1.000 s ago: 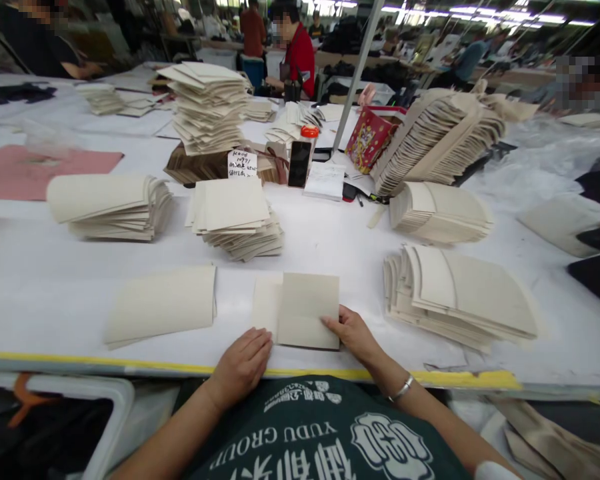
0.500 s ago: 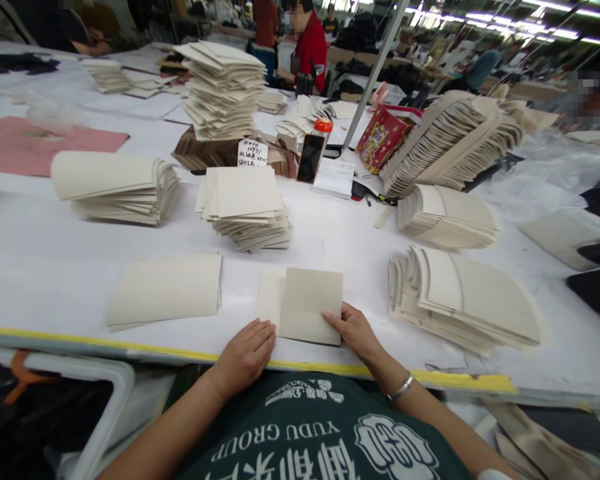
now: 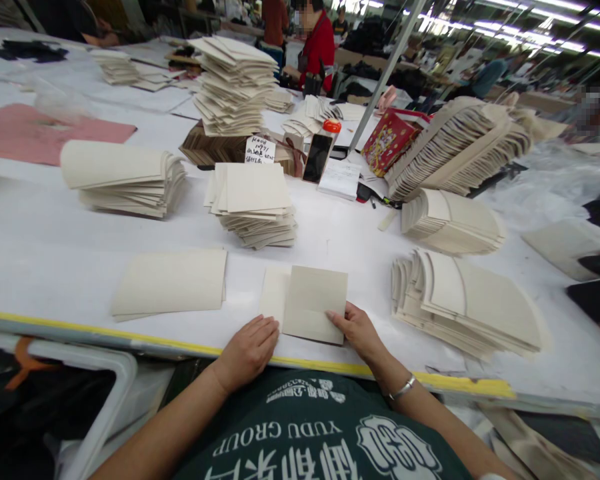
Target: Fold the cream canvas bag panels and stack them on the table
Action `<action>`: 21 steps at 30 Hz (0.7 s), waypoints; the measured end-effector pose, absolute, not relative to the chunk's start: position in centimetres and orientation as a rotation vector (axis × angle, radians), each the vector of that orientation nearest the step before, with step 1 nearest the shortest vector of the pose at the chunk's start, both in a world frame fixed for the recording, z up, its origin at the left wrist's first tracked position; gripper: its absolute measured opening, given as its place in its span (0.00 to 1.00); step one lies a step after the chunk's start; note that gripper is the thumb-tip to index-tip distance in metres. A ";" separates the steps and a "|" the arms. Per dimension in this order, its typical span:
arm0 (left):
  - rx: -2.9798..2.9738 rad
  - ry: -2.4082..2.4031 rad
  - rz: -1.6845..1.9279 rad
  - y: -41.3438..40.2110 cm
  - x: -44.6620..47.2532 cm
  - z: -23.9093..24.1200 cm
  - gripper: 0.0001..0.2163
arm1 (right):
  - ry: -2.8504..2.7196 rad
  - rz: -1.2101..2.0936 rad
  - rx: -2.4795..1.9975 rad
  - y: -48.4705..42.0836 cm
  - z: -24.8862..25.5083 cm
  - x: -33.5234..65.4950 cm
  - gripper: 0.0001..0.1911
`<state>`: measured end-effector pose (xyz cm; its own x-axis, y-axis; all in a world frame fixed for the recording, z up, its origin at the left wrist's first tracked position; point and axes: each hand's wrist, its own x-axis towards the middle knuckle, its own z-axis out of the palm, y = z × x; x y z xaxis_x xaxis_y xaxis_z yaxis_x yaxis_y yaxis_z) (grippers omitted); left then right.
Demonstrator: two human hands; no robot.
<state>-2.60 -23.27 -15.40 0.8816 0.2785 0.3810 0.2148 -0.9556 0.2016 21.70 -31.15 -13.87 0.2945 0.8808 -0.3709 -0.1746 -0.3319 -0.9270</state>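
Note:
A cream square panel [image 3: 314, 293], maybe fabric or leather, lies on the white tabletop in front of me with a faint crease across it. My right hand [image 3: 361, 331] pinches its right edge, thumb on top and fingers beneath. Under it, a paler piece [image 3: 273, 291] sticks out to the left. My left hand [image 3: 250, 347] lies flat at the table edge, fingertips touching the paler piece's lower left corner. Left of that hand are flat cream panels [image 3: 173, 283]. Beyond the square stands a stack of cream panels [image 3: 255, 190].
Folded panel bundles [image 3: 470, 293] sit on the right and a curled stack [image 3: 115, 163] on the left. Farther back are a tall panel stack [image 3: 235, 80], a phone [image 3: 318, 158], a red bag [image 3: 395, 140] and a slanted metal pole [image 3: 390, 67]. Yellow tape [image 3: 180, 343] lines the near edge.
The whole view has shifted slightly, so the tabletop things appear a little farther right. Both hands and the square panel keep about the same places relative to each other.

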 end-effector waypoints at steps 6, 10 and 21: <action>2.892 0.379 0.629 -23.3 -2.6 -15.6 0.13 | -0.676 1.272 -1.480 -31.3 -14.1 21.6 0.17; 2.885 0.373 0.628 -23.3 -2.6 -15.4 0.12 | -0.691 1.264 -1.500 -31.3 -13.9 21.4 0.17; 2.892 0.382 0.624 -23.3 -2.6 -15.7 0.12 | -0.727 1.234 -1.542 -31.4 -14.1 21.6 0.18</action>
<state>-2.59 -23.30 -15.68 0.8803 0.2798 0.3831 0.2139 -0.9549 0.2058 21.56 -31.38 -14.12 0.3017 0.8866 -0.3507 -0.1228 -0.3286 -0.9365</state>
